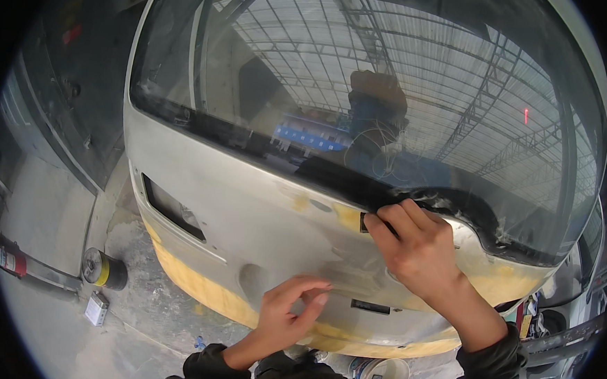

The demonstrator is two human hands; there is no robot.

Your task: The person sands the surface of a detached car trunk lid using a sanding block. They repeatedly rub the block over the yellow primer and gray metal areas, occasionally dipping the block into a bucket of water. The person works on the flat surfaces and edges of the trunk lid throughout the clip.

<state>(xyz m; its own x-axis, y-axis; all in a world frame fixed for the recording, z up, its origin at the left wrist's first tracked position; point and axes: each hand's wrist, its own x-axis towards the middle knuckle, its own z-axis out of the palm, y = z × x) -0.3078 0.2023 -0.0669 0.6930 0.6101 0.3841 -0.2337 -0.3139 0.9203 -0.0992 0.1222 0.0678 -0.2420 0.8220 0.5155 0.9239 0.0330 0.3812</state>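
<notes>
I look down on the rear hatch [246,214] of a silver car, sanded dull with yellow filler patches. My right hand [418,248] presses flat against the panel just under the black rubber seal [449,198] of the rear window [365,89], fingertips on the seal's edge. My left hand [289,314] hovers lower on the panel, fingers curled and apart, thumb and forefinger close together; I cannot tell whether something small is pinched there. Both sleeves are dark.
A rectangular cut-out [174,209] gapes in the hatch at left. On the concrete floor sit a roll with a yellow band [104,269], a small box [96,309], a red extinguisher [8,260] and a white bucket [393,377]. Another vehicle [573,324] stands at right.
</notes>
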